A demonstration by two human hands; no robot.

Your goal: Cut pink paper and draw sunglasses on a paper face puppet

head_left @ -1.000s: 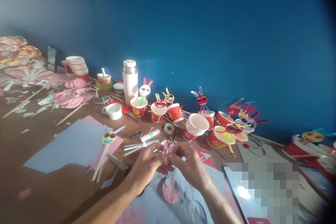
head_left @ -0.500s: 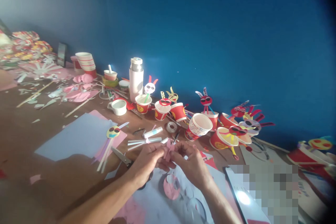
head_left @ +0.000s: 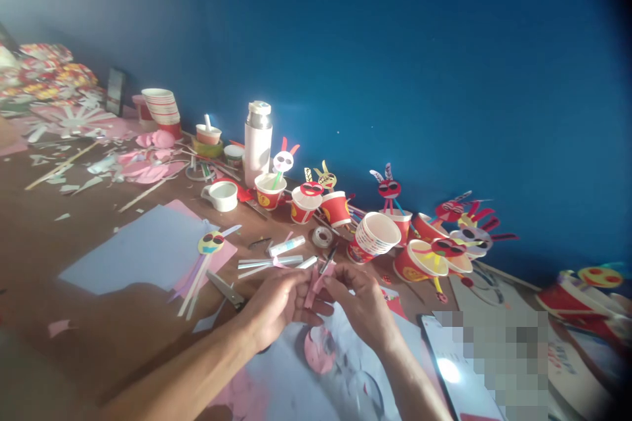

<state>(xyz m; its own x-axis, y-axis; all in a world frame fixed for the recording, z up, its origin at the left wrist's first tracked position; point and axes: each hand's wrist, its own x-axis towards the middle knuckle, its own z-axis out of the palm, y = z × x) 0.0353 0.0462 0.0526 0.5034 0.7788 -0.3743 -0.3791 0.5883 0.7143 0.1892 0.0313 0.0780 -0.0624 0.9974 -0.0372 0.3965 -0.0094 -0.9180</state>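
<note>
My left hand [head_left: 279,302] pinches a small strip of pink paper [head_left: 312,291], its lower fingers spread and palm turned partly up. From the other side my right hand [head_left: 363,299] grips the same pink paper between thumb and fingers; the exact fold is too small to make out. Scissors [head_left: 226,289] lie beside my left wrist, their handles mostly hidden under it. Below my hands, a pink paper disc [head_left: 318,350] with pieces cut out rests on a white sheet [head_left: 291,368]. A yellow paper face on strips [head_left: 211,242] lies to the left.
Red paper cups with paper-face figures [head_left: 306,204] line the blue wall. A cup stack [head_left: 375,237], tape roll [head_left: 322,237], glue stick [head_left: 287,246], white mug [head_left: 221,196] and thermos [head_left: 257,148] stand beyond my hands. Paper scraps litter the left; a lit phone-like screen [head_left: 447,368] lies at right.
My hands have shifted slightly apart and turned the pink paper, so it shows as a longer strip. My left fingers have opened out beneath it. The view has moved a little.
</note>
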